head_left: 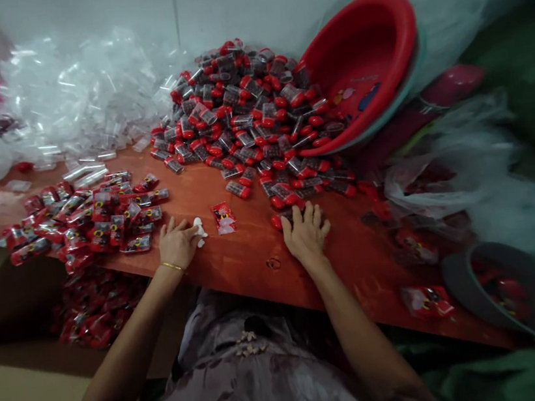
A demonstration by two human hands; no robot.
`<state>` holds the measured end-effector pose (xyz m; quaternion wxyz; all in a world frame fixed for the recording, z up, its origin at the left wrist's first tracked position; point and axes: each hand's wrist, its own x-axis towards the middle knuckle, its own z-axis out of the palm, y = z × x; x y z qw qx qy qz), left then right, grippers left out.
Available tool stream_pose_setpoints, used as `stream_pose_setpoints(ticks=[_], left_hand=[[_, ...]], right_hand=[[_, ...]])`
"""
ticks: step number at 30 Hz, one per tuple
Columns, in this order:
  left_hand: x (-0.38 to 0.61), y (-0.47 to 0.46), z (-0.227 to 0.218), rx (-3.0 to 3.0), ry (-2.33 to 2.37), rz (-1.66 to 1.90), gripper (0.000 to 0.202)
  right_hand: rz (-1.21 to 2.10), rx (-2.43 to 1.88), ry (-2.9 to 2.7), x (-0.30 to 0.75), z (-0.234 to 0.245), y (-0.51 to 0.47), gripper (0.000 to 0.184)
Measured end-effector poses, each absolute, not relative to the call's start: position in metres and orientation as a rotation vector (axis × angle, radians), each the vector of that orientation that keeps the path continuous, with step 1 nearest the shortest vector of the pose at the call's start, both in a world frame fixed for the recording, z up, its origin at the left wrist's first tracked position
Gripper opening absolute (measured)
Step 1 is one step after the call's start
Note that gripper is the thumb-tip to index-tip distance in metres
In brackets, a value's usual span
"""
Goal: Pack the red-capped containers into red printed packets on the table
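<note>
My left hand rests on the reddish-brown table with its fingers curled around a small white piece. Just to its right lies a small red printed packet. My right hand lies flat on the table, fingers spread, its fingertips touching the near edge of a big heap of red-capped clear tubes. To the left of my left hand lies a pile of packed red packets.
A red basin leans tilted behind the tube heap. Empty clear tubes are heaped at the back left. More red packets lie in a box under the table's left edge and near a dark bowl at right.
</note>
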<state>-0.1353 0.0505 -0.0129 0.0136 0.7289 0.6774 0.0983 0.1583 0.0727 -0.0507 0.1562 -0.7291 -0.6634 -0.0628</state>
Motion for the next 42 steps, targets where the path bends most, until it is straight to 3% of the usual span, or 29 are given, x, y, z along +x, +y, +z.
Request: stream_pose_setpoints(ticks=[4,12,18,27,33,35,39,42], left_hand=[[-0.131,0.049,-0.014,2.23,2.119,0.348,0.023],[-0.09,0.072,-0.005,2.336,2.075,0.376,0.042],[-0.077,0.102,-0.023,2.291,1.977,0.287,0.033],[-0.074,0.091,-0.038,2.242,1.974,0.519,0.022],[-0.069,0.087,-0.019,2.199,2.052,0.856,0.022],[-0.065,0.08,-0.008,2.221,2.04,0.994,0.023],[-0.049,0.059,0.009,2.32,1.888,1.108,0.022],[-0.036,0.046,0.01,2.211,1.768,1.18,0.024]], right_hand=[[-0.187,-2.069,-1.916,0.16,-0.052,0.072,0.051],[-0.182,-2.135,-1.94,0.158,-0.047,0.07,0.052],[-0.182,-2.074,-1.945,0.162,-0.05,0.071,0.051],[-0.159,-1.969,-1.905,0.166,-0.059,0.074,0.05],[-0.192,-1.744,-1.717,0.166,-0.045,0.065,0.047],[-0.022,-1.591,-1.709,0.155,-0.032,0.057,0.042],[0.747,-1.304,-1.577,0.114,-0.017,0.046,0.034],[0.953,-1.244,-1.432,0.09,-0.02,0.045,0.033]])
